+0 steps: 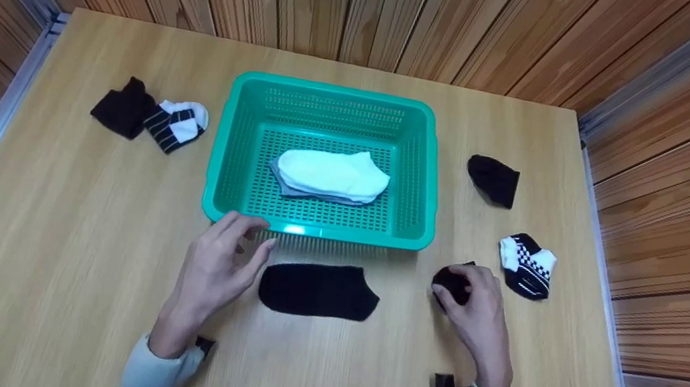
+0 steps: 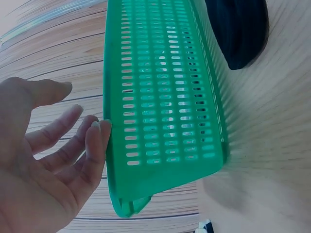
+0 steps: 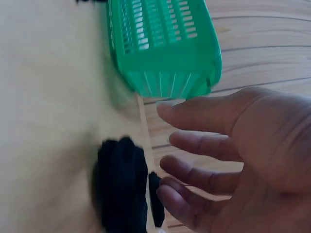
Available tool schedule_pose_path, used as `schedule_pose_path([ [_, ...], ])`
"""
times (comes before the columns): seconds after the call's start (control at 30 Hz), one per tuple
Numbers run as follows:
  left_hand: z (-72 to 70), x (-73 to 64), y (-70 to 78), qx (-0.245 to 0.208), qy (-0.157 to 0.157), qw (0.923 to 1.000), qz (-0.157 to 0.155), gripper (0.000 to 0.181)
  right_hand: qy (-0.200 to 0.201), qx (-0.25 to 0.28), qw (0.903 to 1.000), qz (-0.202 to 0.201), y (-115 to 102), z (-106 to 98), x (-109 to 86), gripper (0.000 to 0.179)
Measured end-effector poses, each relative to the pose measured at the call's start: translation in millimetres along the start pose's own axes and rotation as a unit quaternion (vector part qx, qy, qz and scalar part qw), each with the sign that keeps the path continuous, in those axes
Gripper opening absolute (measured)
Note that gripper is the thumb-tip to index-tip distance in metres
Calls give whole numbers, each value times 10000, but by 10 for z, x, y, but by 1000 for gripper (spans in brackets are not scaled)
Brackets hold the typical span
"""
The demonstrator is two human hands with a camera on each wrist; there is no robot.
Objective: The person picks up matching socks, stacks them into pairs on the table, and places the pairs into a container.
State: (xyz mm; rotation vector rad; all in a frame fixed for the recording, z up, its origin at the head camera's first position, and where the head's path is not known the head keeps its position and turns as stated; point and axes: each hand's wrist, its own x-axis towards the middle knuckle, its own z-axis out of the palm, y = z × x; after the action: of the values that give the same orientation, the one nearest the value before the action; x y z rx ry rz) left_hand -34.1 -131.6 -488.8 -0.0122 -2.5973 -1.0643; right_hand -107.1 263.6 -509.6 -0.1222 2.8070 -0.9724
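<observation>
My left hand is beside the near rim of a green plastic basket, fingers loosely bent and holding nothing. In the left wrist view its fingertips meet or almost meet the basket rim. My right hand hovers over a bunched black sock, thumb and fingers spread around it. The right wrist view shows those fingers apart from the black sock. Between my hands a black ankle sock lies flat. Inside the basket a white sock rests on a grey sock.
At the left lie a bunched black sock and a black-and-white striped sock, touching. On the right are another black sock and a checkered black-and-white sock. Wood-plank walls bound the table.
</observation>
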Motion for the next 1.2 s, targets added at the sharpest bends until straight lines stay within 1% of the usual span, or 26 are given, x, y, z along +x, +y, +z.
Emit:
schedule_pose_path([
  [0.13, -58, 51, -57, -29, 151, 9999, 9, 31, -116, -99, 9995, 286, 75, -23, -2, 53],
  [0.23, -103, 119, -96, -19, 255, 9997, -35, 33, -221, -152, 9990, 367, 130, -33, -9, 60],
  [0.3, -121, 174, -126, 63, 304, 9995, -48, 35, -327, -186, 9984, 420, 158, -38, -18, 65],
  [0.43, -133, 290, -196, 325, 318, 9989, 78, 38, -462, -247, 9973, 516, 195, -41, -29, 76],
  [0.53, -153, 383, -246, 411, 318, 9985, 175, 39, -401, -231, 9975, 528, 216, -26, -27, 84],
  [0.6, -174, 448, -277, 424, 325, 9985, 144, 40, -319, -229, 9979, 514, 229, -7, -22, 88],
  [0.7, -209, 549, -324, 527, 284, 9982, 6, 43, -223, -250, 9983, 483, 254, 21, -9, 90],
  [0.83, -222, 692, -398, 683, 67, 9972, -281, 51, -271, -263, 9978, 553, 271, 31, -3, 87],
  [0.93, -202, 793, -462, 718, -75, 9960, -535, 54, -336, -266, 9970, 637, 273, 21, 4, 83],
  [1.07, -168, 907, -527, 739, -182, 9936, -839, 55, -397, -302, 9962, 719, 264, 5, 20, 81],
  [1.2, -124, 1028, -566, 719, -334, 9917, -1015, 56, -321, -299, 9965, 712, 255, 9, 33, 79],
])
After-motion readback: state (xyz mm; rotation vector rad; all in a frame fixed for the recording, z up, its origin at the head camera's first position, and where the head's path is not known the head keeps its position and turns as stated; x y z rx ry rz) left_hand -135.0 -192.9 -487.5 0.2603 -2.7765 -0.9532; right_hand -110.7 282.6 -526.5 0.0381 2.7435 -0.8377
